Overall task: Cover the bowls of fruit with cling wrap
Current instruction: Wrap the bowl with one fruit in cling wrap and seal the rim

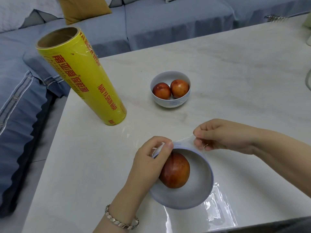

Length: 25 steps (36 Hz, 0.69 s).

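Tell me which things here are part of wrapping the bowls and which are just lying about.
In use: near bowl, its fruit, cling wrap sheet pinched by left hand and right hand, far bowl, wrap roll.
Lying about: yellow cushion, sofa, wire object.

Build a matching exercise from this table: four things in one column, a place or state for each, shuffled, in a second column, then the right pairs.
1. yellow roll of cling wrap
2. far white bowl holding two red fruits
3. near white bowl holding one red fruit
4. right hand

A. pinches the clear sheet of film
B. stands upright on end
C. film drawn across its rim
D. uncovered

Pairs: 1-B, 2-D, 3-C, 4-A.
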Each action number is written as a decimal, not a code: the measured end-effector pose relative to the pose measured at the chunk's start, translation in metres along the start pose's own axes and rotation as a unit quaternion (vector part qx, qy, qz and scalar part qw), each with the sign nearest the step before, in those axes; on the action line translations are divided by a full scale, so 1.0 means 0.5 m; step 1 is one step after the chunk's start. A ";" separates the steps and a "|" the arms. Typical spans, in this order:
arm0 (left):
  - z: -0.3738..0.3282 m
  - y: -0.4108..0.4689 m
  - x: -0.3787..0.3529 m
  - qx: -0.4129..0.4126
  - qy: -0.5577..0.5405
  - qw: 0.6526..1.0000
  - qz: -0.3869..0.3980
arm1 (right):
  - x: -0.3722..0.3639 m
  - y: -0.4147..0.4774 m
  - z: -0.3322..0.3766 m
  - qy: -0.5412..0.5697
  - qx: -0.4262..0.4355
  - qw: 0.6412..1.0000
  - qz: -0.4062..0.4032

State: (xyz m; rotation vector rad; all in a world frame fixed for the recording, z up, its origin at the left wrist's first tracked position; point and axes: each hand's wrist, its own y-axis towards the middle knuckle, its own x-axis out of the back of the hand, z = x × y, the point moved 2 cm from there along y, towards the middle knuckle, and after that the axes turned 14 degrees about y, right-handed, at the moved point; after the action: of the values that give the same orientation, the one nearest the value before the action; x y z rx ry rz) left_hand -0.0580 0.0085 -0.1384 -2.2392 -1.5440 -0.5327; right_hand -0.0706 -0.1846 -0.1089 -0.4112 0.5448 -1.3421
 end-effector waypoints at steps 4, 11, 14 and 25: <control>-0.004 -0.001 -0.001 -0.009 0.005 1.000 0.002 | -0.005 0.018 -0.003 0.061 -0.081 0.995 -0.007; -0.012 0.001 -0.005 -0.018 0.019 1.000 0.013 | -0.014 0.021 0.035 -0.046 -0.190 0.980 0.040; -0.009 0.002 -0.004 -0.017 0.019 1.000 0.016 | -0.022 0.023 0.034 -0.018 -0.140 0.989 0.049; -0.005 -0.006 0.000 -0.006 0.005 1.000 -0.001 | -0.062 0.051 -0.013 -0.006 0.146 0.972 -0.185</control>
State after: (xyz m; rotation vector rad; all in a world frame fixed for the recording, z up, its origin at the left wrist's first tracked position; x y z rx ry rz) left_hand -0.0608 0.0083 -0.1361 -2.2412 -1.5424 -0.5543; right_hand -0.0584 -0.1492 -0.1247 -0.2847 0.2580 -1.7485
